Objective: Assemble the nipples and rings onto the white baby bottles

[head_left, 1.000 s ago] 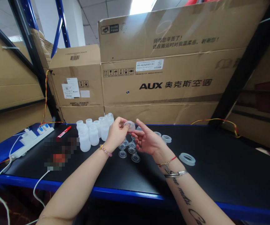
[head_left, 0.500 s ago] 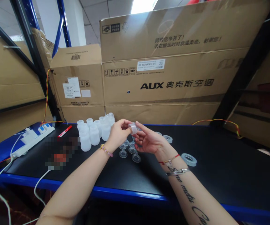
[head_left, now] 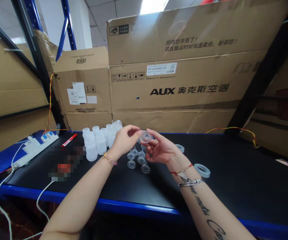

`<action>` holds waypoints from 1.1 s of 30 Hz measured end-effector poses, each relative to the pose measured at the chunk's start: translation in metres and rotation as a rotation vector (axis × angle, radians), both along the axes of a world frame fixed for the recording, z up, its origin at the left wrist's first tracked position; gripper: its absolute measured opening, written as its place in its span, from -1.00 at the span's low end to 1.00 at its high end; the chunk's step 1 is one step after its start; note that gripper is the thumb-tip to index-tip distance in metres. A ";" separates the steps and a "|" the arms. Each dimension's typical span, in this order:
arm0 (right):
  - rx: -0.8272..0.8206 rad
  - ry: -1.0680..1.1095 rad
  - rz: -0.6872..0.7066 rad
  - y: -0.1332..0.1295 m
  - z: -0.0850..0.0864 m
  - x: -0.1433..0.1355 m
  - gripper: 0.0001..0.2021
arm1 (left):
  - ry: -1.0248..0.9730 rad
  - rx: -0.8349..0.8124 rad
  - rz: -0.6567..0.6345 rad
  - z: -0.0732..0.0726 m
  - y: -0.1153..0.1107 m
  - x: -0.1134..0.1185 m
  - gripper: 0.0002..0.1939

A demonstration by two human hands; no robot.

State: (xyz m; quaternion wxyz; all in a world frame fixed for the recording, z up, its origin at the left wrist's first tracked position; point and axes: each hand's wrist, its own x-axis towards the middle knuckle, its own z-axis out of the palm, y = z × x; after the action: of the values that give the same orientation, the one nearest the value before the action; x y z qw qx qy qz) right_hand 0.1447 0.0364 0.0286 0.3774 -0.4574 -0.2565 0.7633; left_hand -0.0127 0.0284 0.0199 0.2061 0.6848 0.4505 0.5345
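Between both hands, above the black tabletop, is a clear round plastic piece (head_left: 146, 137), its circular face turned toward me. My left hand (head_left: 127, 138) pinches its left edge between thumb and fingers. The fingers of my right hand (head_left: 160, 148) are closed on its right side. Below them, several clear disc-shaped pieces with small raised centres (head_left: 141, 160) lie on the tabletop. Several frosted white bottles (head_left: 91, 150) stand upright left of my left hand. Clear rings (head_left: 202, 170) lie to the right of my right wrist, with others (head_left: 180, 148) farther back.
A red marker (head_left: 69, 140) lies at the left, near a white power strip (head_left: 37, 150) with cables. Large cardboard sheets (head_left: 184, 113) stand along the back. The blue shelf edge (head_left: 138, 206) runs along the front, and black posts rise at both sides.
The clear piece has turned from side-on to showing its round face. My left hand has shifted slightly up, and my right hand has moved slightly right.
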 end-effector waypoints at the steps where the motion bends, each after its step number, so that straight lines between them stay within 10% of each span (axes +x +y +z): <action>1: -0.009 0.010 -0.015 0.000 0.001 0.000 -0.69 | 0.039 0.045 0.075 0.006 -0.001 -0.007 -0.79; 8: -0.015 0.036 -0.025 0.000 0.000 0.000 -0.70 | 0.599 -0.064 0.824 0.031 -0.007 -0.082 -0.55; 20: -0.006 0.052 -0.045 0.003 -0.002 0.006 -0.69 | 0.948 -0.592 0.758 0.031 -0.007 -0.088 -0.43; 33: 0.002 0.056 -0.041 0.004 -0.004 0.008 -0.69 | 0.774 -0.494 0.552 0.049 -0.035 -0.081 -0.62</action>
State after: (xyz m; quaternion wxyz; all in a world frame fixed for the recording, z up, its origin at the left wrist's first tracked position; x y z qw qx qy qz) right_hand 0.1524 0.0401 0.0250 0.4003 -0.4408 -0.2372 0.7676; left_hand -0.0935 -0.0063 0.0687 0.0316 0.6191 0.7692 0.1552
